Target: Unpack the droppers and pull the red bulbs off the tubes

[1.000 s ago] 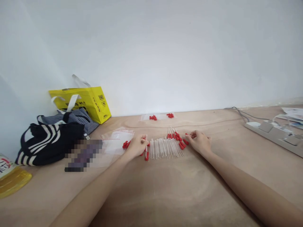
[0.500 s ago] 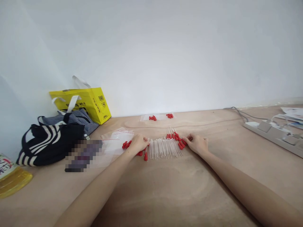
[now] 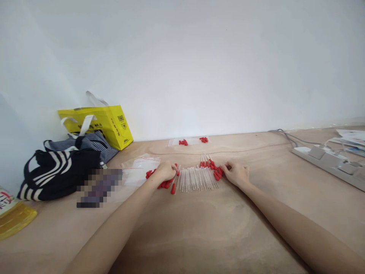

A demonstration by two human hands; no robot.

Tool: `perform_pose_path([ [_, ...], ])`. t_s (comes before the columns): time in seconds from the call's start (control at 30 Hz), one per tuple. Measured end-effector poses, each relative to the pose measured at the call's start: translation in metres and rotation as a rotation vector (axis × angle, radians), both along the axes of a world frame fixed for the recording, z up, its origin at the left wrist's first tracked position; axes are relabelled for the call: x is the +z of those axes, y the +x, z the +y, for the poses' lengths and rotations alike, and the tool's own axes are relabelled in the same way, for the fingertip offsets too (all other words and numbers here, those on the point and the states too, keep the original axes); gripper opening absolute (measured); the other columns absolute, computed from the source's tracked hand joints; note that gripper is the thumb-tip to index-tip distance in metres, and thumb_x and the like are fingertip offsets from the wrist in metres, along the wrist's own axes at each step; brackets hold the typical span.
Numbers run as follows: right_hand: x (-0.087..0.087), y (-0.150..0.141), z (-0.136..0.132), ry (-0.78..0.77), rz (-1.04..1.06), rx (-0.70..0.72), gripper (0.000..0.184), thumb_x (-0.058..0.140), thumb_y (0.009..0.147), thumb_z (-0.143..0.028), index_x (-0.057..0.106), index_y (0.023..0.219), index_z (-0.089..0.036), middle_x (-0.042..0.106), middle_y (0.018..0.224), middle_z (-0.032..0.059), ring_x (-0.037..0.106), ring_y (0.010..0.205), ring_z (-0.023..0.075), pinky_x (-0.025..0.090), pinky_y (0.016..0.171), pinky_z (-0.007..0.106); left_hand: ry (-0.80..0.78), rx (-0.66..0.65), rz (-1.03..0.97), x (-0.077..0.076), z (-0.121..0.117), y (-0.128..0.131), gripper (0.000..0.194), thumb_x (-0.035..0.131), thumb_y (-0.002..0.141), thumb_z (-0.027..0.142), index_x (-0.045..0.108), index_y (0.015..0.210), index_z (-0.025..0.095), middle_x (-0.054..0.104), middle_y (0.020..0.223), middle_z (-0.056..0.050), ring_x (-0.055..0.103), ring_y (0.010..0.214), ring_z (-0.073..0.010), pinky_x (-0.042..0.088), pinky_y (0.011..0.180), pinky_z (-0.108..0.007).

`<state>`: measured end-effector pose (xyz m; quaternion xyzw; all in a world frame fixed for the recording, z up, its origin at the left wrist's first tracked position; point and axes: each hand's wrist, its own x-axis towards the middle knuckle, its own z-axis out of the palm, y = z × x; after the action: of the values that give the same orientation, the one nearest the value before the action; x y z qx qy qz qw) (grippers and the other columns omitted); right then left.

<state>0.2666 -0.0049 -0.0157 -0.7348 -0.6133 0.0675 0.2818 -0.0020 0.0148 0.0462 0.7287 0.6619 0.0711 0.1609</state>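
Note:
A row of clear glass dropper tubes (image 3: pixel 198 179) lies side by side on the wooden table. To its left, my left hand (image 3: pixel 165 171) is closed in a pinch beside several red rubber bulbs (image 3: pixel 165 185); what sits between its fingertips is too small to make out. One dropper with a red bulb (image 3: pixel 173 188) lies just below those fingers. At the row's right end, my right hand (image 3: pixel 236 174) pinches at a red rubber bulb (image 3: pixel 221 169) with thumb and forefinger. More red bulbs (image 3: pixel 217 175) lie close by, and a few bulbed droppers (image 3: pixel 203 164) point away behind the row.
Clear zip bags (image 3: pixel 139 171) lie left of my left hand. Another bag with red-bulbed droppers (image 3: pixel 188 142) rests by the wall. A yellow bag (image 3: pixel 118 133), a dark striped bag (image 3: pixel 62 171) and a bottle (image 3: pixel 17 217) stand left; a power strip (image 3: pixel 327 163) lies right.
My left hand has shifted slightly left, away from the row of tubes, and more red shows by its fingertips. The right hand stays nearly in place at the bulbs.

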Motion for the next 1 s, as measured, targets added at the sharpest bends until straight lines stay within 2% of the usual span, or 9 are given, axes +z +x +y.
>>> perform_pose_path([
  [0.33, 0.000, -0.001, 0.000, 0.019, 0.014, -0.022, 0.026, 0.044, 0.077, -0.039, 0.062, 0.071, -0.022, 0.065, 0.070, 0.0010, 0.057, 0.075, 0.0202, 0.026, 0.078, 0.038, 0.040, -0.047, 0.095, 0.000, -0.005, 0.004, 0.025, 0.047, 0.067, 0.018, 0.067, 0.080, 0.026, 0.052, 0.037, 0.003, 0.053, 0.044, -0.0135, 0.036, 0.048, -0.021],
  [0.53, 0.007, -0.003, 0.007, 0.032, 0.051, -0.017, 0.024, 0.045, 0.076, -0.038, 0.062, 0.076, -0.023, 0.066, 0.075, 0.0017, 0.057, 0.075, 0.0195, 0.028, 0.077, 0.037, 0.087, -0.105, 0.119, 0.007, -0.009, 0.003, 0.021, 0.051, 0.068, 0.023, 0.067, 0.078, 0.029, 0.064, 0.057, 0.002, 0.060, 0.061, -0.0151, 0.040, 0.058, -0.022],
  [0.63, 0.012, -0.006, 0.014, 0.011, 0.050, 0.012, 0.025, 0.045, 0.076, -0.040, 0.064, 0.073, -0.023, 0.066, 0.074, 0.0020, 0.057, 0.075, 0.0195, 0.028, 0.077, 0.037, 0.125, -0.134, 0.143, 0.004, -0.009, 0.002, 0.020, 0.050, 0.070, 0.026, 0.067, 0.079, 0.030, 0.067, 0.067, 0.001, 0.060, 0.068, -0.0169, 0.040, 0.060, -0.023],
  [0.83, 0.018, -0.020, 0.029, -0.020, 0.041, 0.037, 0.034, 0.049, 0.069, -0.054, 0.066, 0.067, -0.024, 0.066, 0.065, 0.0029, 0.057, 0.075, 0.0219, 0.027, 0.079, 0.039, 0.215, -0.145, 0.182, -0.007, -0.008, -0.001, 0.022, 0.049, 0.071, 0.022, 0.067, 0.082, 0.028, 0.067, 0.088, -0.003, 0.059, 0.082, -0.0207, 0.041, 0.065, -0.027],
  [1.0, 0.018, -0.031, 0.034, -0.052, 0.007, -0.005, 0.031, 0.052, 0.068, -0.051, 0.065, 0.059, -0.023, 0.063, 0.057, 0.0037, 0.057, 0.071, 0.0223, 0.027, 0.078, 0.039, 0.258, -0.121, 0.186, -0.012, -0.009, -0.003, 0.023, 0.048, 0.071, 0.018, 0.066, 0.084, 0.025, 0.067, 0.087, -0.004, 0.060, 0.082, -0.0192, 0.042, 0.068, -0.027],
])
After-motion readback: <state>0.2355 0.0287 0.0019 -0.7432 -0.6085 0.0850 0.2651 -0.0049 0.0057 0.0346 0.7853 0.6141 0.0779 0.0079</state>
